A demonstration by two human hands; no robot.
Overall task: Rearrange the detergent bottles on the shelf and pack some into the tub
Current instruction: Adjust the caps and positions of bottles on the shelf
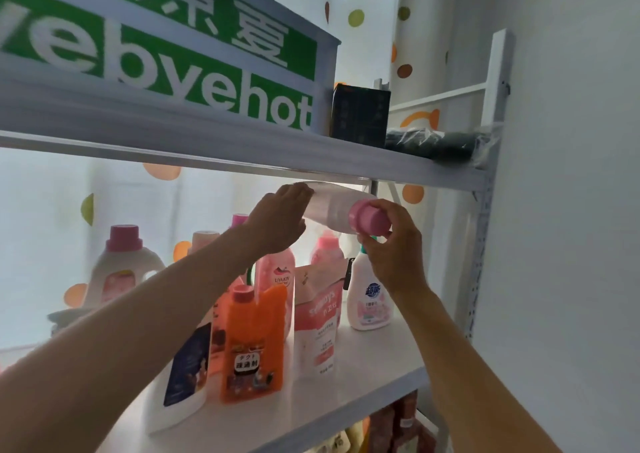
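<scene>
While both hands are raised in the middle of the frame, a bottle is held sideways between them, just under the upper shelf.

Right hand (391, 241): fingers curled round the pink cap (367, 217), gripping it from the right.
Left hand (280, 220): wrapped round the base end of the white bottle (334, 210), fingers over its top; how tightly it grips I cannot tell.
Bottle: lies roughly level, cap toward the camera, its upper side close under the lip of the upper shelf (242, 154).
Step in hand: judged as carrying one bottle off or along the shelf, part of the rearranging; no tub shows in the frame.
Next move calls for: bringing the bottle down and clear of the upper shelf's edge before turning it upright, keeping both grips.
Room: bare shelf board (367, 355) lies at lower right, in front of the small white bottle (369, 293).
Crowding: below the hands stand an orange bottle (252, 345), a pink pouch (317, 321) and a dark-labelled bottle (188, 366), near each other.
Edges: the shelf post (483, 244) closes the right side; the big white jug (123, 269) stands well apart at left.
</scene>
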